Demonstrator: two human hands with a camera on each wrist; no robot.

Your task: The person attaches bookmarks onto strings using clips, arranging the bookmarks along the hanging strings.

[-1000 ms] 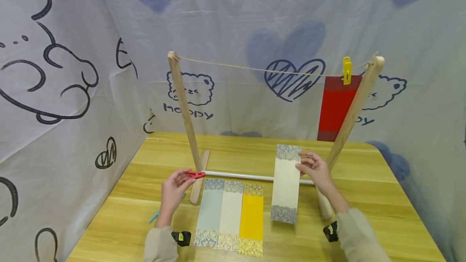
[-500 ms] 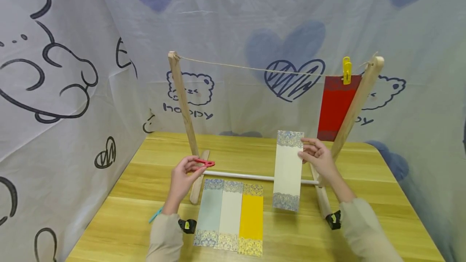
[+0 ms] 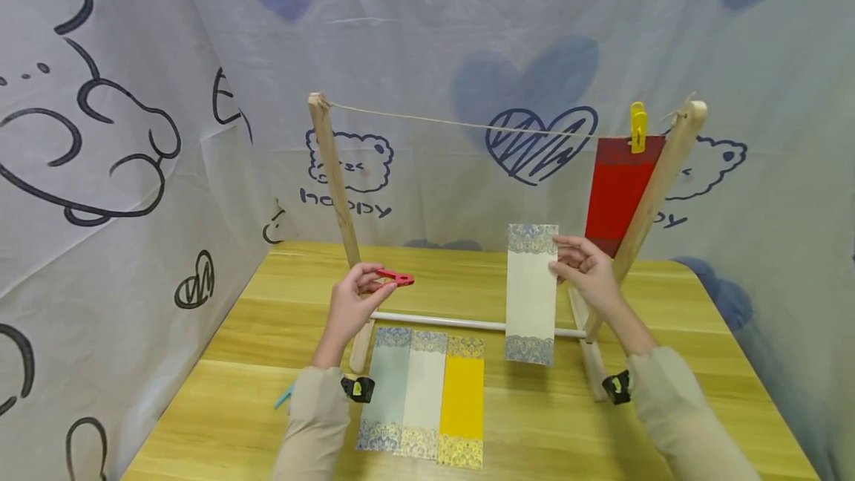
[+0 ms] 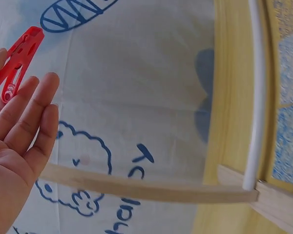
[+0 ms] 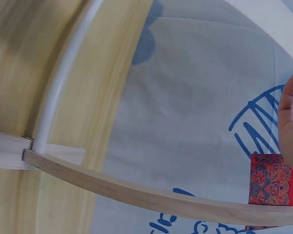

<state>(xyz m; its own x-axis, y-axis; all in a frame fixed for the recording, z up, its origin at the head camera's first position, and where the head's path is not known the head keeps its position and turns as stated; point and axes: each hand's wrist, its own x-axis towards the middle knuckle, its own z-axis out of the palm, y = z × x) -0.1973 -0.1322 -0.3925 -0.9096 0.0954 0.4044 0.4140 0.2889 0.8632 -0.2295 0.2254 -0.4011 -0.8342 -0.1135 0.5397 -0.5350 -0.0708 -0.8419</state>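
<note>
My left hand (image 3: 355,301) pinches the handle end of a red clothespin (image 3: 397,277) between thumb and fingers, its nose pointing right. In the left wrist view the same clothespin (image 4: 20,61) shows past the fingertips. A cream paper strip (image 3: 531,292) with blue lace-patterned ends hangs upright from my right hand (image 3: 588,273), which pinches its right edge near the top. The string (image 3: 454,122) runs above both hands between two wooden posts. At its right end a yellow clothespin (image 3: 637,128) clips a red strip (image 3: 621,195) to it.
Pale blue (image 3: 387,384), white (image 3: 424,392) and yellow (image 3: 462,396) patterned strips lie side by side on the wooden table (image 3: 554,436). A white rod (image 3: 441,321) joins the left post (image 3: 336,177) and right post (image 3: 657,184) low down. A blue clothespin (image 3: 284,395) lies near the left sleeve.
Both hands have risen: the left moved up and to the right with the red clothespin, and the right lifted the cream strip higher. The hanging red strip stays put.
</note>
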